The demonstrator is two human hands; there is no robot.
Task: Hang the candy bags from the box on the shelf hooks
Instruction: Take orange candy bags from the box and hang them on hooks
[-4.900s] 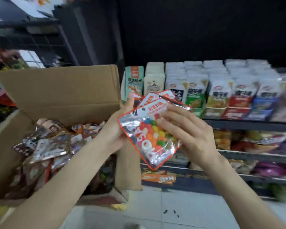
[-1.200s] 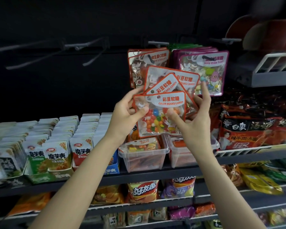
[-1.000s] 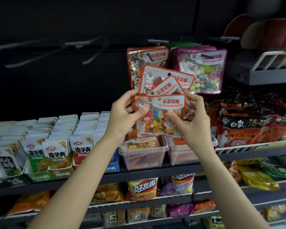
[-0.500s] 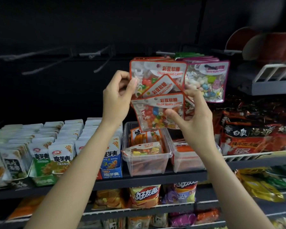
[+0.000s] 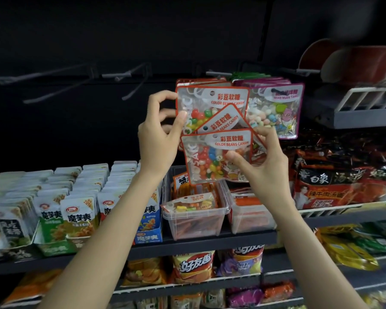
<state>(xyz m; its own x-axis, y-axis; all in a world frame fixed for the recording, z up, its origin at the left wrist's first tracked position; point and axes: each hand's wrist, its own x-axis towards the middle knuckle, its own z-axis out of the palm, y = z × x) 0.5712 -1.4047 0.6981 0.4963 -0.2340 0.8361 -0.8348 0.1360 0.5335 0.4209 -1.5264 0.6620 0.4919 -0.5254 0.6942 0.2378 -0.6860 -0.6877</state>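
The top candy bag (image 5: pixel 212 108) is pinched at its left edge by the left hand (image 5: pixel 159 139), thumb on the front and fingers (image 5: pixel 165 95) curled behind, and is held up against a row of like bags on a hook (image 5: pixel 214 73). Whether its hole is on the hook cannot be told. Two more bags are gripped by the right hand (image 5: pixel 263 161): the front bag (image 5: pixel 218 157) is held upright with the thumb pressed on its face, and a tilted bag (image 5: pixel 221 120) shows between it and the top bag. Just to the right, purple bags (image 5: pixel 276 110) hang from the next hook. Bare hooks (image 5: pixel 125 74) stick out to the left. Below, a shelf (image 5: pixel 198 241) carries clear tubs (image 5: pixel 196 217) and rows of snack packs (image 5: pixel 76 217).
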